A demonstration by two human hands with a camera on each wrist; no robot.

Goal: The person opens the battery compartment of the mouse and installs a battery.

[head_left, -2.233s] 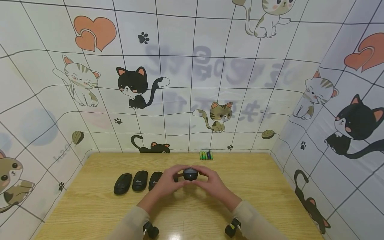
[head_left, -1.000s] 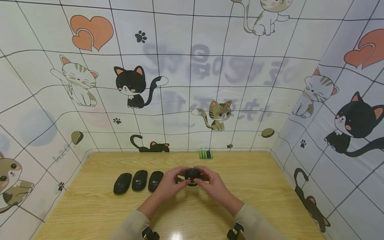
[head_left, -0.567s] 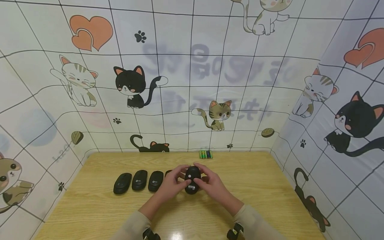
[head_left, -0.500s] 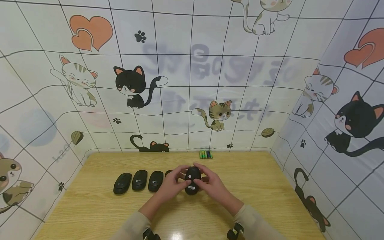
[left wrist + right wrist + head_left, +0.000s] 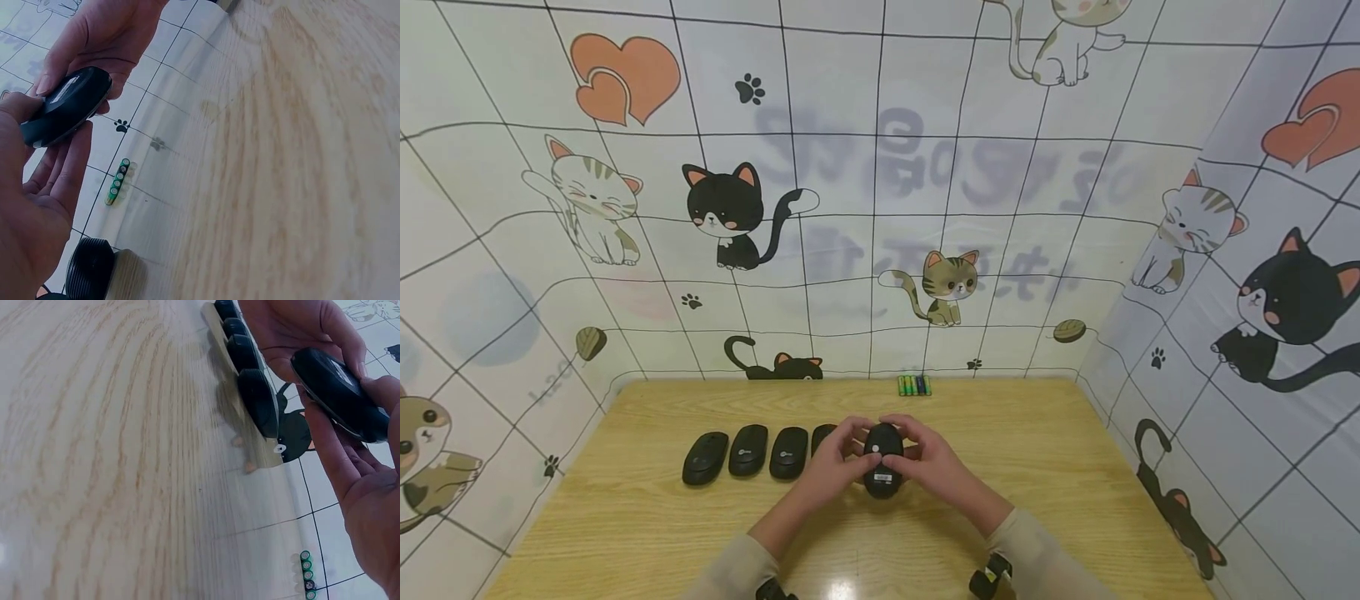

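Both hands hold a black computer mouse over the middle of the table, its underside turned up toward the head camera. A white label and a small round pale spot show on that underside. My left hand grips the mouse's left side and my right hand its right side. The thumbs press on the underside, their tips close together. In the left wrist view, fingers support the mouse from below. From the right wrist, the mouse is seen edge-on between both hands, above the table surface.
Several more black mice stand in a row to the left, among them one mouse at the far end and one partly hidden behind my left hand. Several green batteries lie side by side at the wooden table's back edge, before a cat-print cloth.
The mouse has tipped from end-on to underside up, showing its label. Both hands kept hold of it; lately they have come slightly nearer the body, and the thumbs have drawn closer together.
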